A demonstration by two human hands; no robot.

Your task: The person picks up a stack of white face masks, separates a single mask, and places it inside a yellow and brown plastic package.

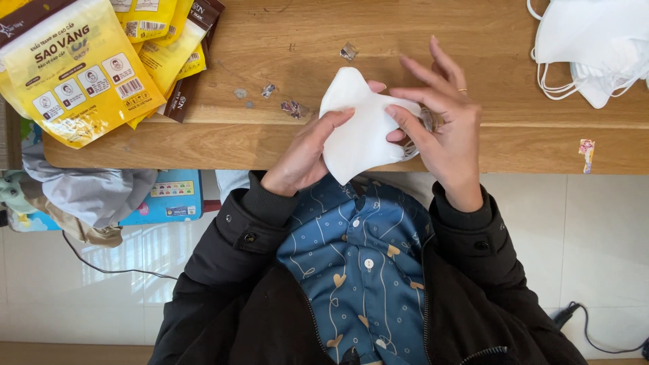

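Observation:
A white folded face mask [358,128] is held between both hands just above the near edge of a wooden table [514,145]. My left hand [307,152] grips its lower left side with the thumb lying across the front. My right hand [443,118] pinches its right side, where the ear loops bunch up, with the other fingers spread and a ring on one finger. Dark jacket sleeves and a blue patterned shirt fill the bottom of the view.
A pile of yellow and brown flat packets [88,61] covers the table's far left. A stack of white masks [595,47] lies at the far right. Small scraps [294,108] dot the wood. Cloth and a blue box [169,196] sit below the table at left.

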